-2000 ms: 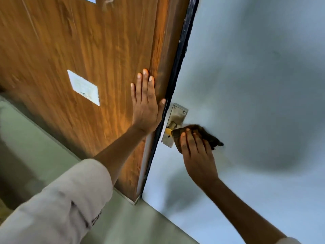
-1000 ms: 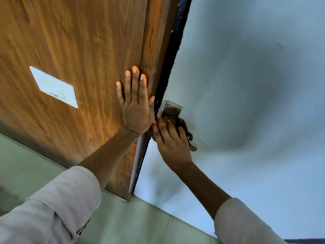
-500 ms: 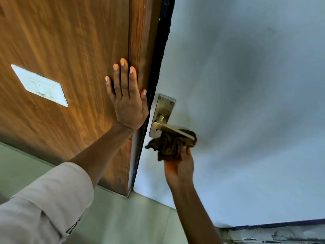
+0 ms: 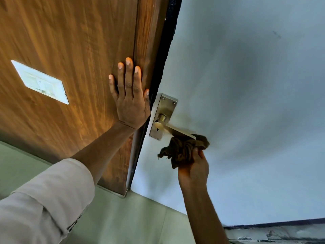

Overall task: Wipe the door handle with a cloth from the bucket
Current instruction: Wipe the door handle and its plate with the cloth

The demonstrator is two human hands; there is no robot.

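A brass lever door handle (image 4: 173,129) on a metal backplate (image 4: 163,113) sits on the pale grey door face. My right hand (image 4: 193,170) is below the lever, shut on a bunched dark brown cloth (image 4: 182,149) that presses against the underside of the lever's free end. My left hand (image 4: 131,101) lies flat with fingers spread on the brown wooden door panel (image 4: 70,50), just left of the black door edge (image 4: 158,76). No bucket is in view.
A white rectangular label (image 4: 40,82) is stuck on the wooden panel at left. Pale green floor (image 4: 123,219) shows below the door. A scuffed ledge with a dark strip (image 4: 274,229) runs along the lower right.
My right hand dropped from on top of the handle to beneath it, and the cloth slid out along the lever to its free end. My left hand stayed flat on the wood.
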